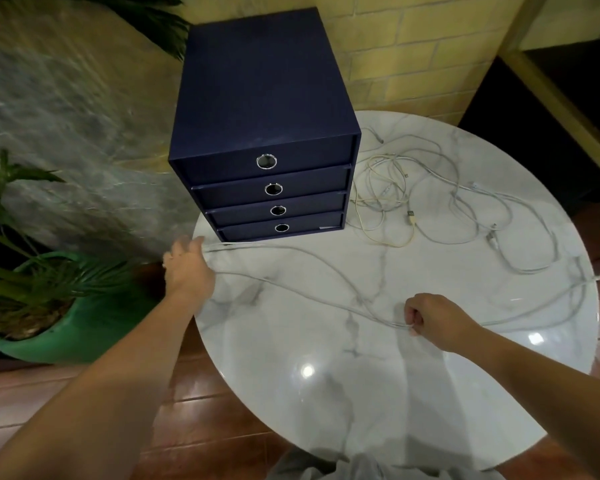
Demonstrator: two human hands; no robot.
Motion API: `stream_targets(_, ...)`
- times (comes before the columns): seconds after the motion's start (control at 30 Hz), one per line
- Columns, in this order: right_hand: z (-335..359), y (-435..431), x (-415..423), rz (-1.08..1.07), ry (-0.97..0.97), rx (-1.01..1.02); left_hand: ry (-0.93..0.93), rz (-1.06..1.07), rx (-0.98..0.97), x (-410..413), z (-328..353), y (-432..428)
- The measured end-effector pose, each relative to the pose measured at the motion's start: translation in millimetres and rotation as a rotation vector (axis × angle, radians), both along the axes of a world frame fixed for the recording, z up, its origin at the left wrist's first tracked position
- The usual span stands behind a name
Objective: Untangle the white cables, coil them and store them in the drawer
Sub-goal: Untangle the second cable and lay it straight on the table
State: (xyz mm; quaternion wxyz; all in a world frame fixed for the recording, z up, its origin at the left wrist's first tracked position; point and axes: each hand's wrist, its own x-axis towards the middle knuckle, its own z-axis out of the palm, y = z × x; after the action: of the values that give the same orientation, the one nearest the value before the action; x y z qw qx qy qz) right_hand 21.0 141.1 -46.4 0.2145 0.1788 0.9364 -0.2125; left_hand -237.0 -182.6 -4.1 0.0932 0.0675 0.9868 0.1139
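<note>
Strands of white cable (264, 278) stretch across the worktop (326, 393), their long axis running left to right and slanting nearer toward the right. The left hand (187, 268), at the worktop's left edge, has its fingers curled round the strands. The right hand (433, 318), closed like a fist, pinches them near the middle. A loose tangle (395, 188) of other cables lies far right, just beside the navy drawer unit (264, 84), whose four drawers are closed.
</note>
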Motion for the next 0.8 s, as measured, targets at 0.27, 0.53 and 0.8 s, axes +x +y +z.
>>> stream_targets(0.27,-2,1,-2,-0.009,-0.002,-0.014,-0.153,-0.611,0.136,60,-19,100)
stream_targets(0.53,-4,3,-1,-0.008,-0.010,-0.014,-0.270,-0.800,-0.093,55,-35,127)
stream_targets(0.8,-4,6,1,0.012,-0.009,-0.030,-0.208,-0.883,-0.098,58,-49,86)
